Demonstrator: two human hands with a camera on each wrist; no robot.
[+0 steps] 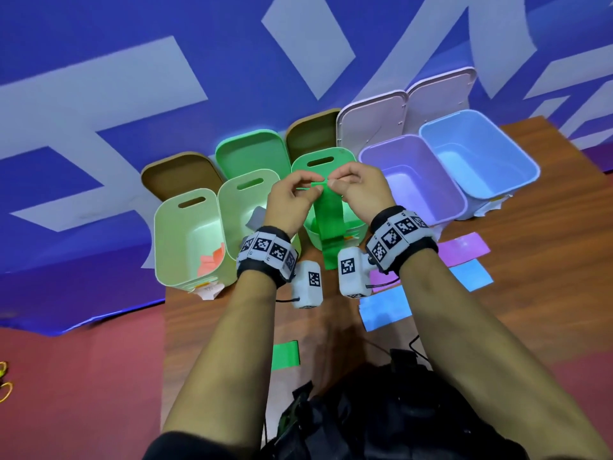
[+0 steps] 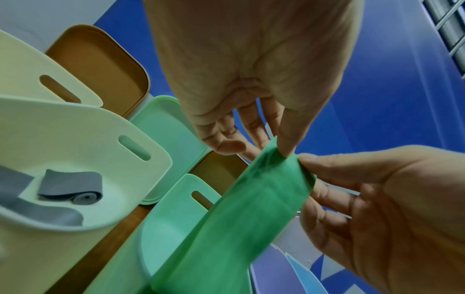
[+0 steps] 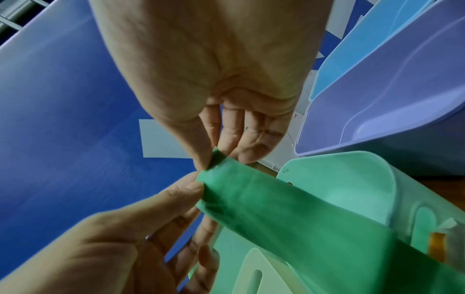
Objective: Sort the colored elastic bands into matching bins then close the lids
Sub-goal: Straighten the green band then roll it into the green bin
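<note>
While both hands, left hand (image 1: 292,197) and right hand (image 1: 356,190), pinch the top edge of the green band (image 1: 326,224) with fingers clamped, its tail hanging toward six o'clock outside the green bin (image 1: 355,227) could snag the rim and spill onto the bench (image 1: 547,293).

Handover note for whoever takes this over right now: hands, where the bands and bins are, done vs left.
Left hand and right hand: both pinch the top edge of the green band, which hangs over the green bin.
Done, by the look of it: a grey band lies in the second pale bin, something orange in the leftmost bin.
Purple bin and blue bin look empty.
Left: drop the green band in; another green band, purple bands and blue bands lie on the table. All lids are open; close them last.
</note>
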